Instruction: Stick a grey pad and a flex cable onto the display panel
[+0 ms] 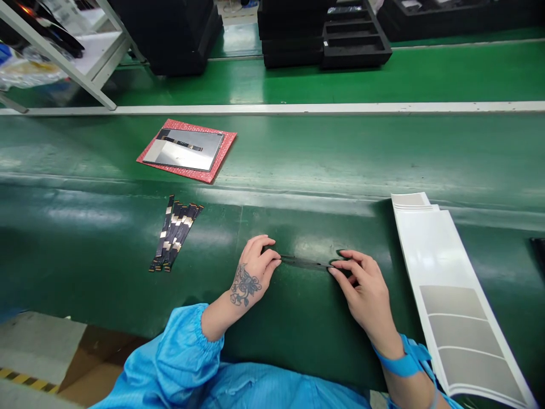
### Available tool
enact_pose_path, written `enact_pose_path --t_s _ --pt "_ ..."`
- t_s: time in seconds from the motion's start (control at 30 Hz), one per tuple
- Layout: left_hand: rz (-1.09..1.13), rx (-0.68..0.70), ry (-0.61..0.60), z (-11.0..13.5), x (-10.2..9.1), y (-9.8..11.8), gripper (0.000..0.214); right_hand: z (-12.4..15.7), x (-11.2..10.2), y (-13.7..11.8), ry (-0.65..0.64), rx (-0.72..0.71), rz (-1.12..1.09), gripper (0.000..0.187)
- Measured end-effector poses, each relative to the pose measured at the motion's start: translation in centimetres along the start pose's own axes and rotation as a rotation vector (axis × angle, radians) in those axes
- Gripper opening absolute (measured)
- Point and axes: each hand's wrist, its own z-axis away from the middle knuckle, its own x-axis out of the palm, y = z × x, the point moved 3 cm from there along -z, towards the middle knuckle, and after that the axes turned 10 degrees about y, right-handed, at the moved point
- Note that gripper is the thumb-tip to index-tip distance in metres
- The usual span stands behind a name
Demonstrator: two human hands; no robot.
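Dark strip [305,262], black-and-gold cables [175,234], silver panel [183,159], red wrap [221,156], green bench [306,153], blue sleeve [187,341]; white sheets [430,255] banded grey; dark floral tattoo [246,284].

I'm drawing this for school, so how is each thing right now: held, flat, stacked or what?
Left hand: pinching.
Right hand: pinching.
Thin dark piece: held between both hands.
Ribbon strips: fanned, overlapping.
Shiny panel: flat on pink wrap, one strip on top.
White sheets: stacked unevenly.
Black trays: stacked.

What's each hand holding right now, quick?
Left hand: closed, fingertips pinching the left end of a thin dark strip.
Right hand: closed, fingertips pinching its right end.
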Motion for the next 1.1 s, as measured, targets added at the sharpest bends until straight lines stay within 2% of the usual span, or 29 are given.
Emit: enact_pose_path --t_s 0.37,0.6,0.8,1.1 --pt "0.075 -0.022 0.013 -0.11 -0.16 0.15 0.009 -0.08 -0.12 -0.42 -0.015 0.006 -0.028 0.032" --pt "0.072 -0.02 0.007 -0.08 -0.16 0.12 0.01 -0.12 -0.32 -0.57 0.002 0.109 -0.051 0.031" --pt "0.084 -0.031 0.016 -0.02 -0.12 0.02 0.012 -0.18 -0.56 -0.5 -0.018 0.116 -0.093 0.029" --pt "0.083 -0.028 -0.002 -0.11 -0.16 0.2 0.013 -0.13 -0.24 -0.09 -0.093 0.004 -0.003 0.03"
